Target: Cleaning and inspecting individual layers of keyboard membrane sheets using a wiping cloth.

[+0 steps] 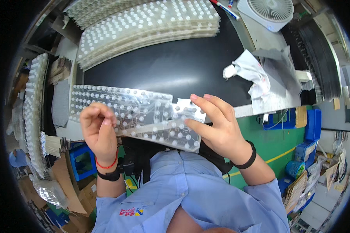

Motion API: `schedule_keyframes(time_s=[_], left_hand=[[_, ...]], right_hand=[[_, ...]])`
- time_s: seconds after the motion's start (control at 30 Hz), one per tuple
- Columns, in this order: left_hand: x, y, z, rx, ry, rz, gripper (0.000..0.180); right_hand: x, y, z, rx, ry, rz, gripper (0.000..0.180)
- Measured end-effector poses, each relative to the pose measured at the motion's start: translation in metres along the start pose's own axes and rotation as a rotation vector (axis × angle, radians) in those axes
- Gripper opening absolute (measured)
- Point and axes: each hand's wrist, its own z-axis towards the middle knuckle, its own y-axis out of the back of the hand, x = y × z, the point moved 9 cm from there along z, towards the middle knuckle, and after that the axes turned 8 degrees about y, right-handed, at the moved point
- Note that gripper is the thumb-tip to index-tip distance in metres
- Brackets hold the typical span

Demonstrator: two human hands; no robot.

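A clear sheet (144,110) runs lengthwise left to right; the right hand (223,128) spreads, fingers apart, at its right end; the left hand (98,126) curls over its left part, pinch unclear

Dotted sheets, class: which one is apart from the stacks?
The sheet at the left hand and right hand; the others are piled in the top stacks and the far-left stack.

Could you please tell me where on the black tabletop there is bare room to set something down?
The broad middle of the black tabletop is bare, bordered by the dotted stack at the far side, the clear sheet at the near side and the white cloth on the right. It is crowded under the stack and around the cloth.
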Motion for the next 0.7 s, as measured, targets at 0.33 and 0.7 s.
schedule_keyframes(time_s=[0.33,0.7], left_hand=[[-0.032,0.064,-0.031,-0.283,-0.346,0.191,0.03],[-0.014,0.078,-0.019,-0.392,-0.216,0.225,0.021]], right_hand=[[-0.094,0.021,0.059,-0.085,-0.565,0.79,0.028],[-0.196,0.064,0.082,-0.103,-0.63,0.617,0.024]])
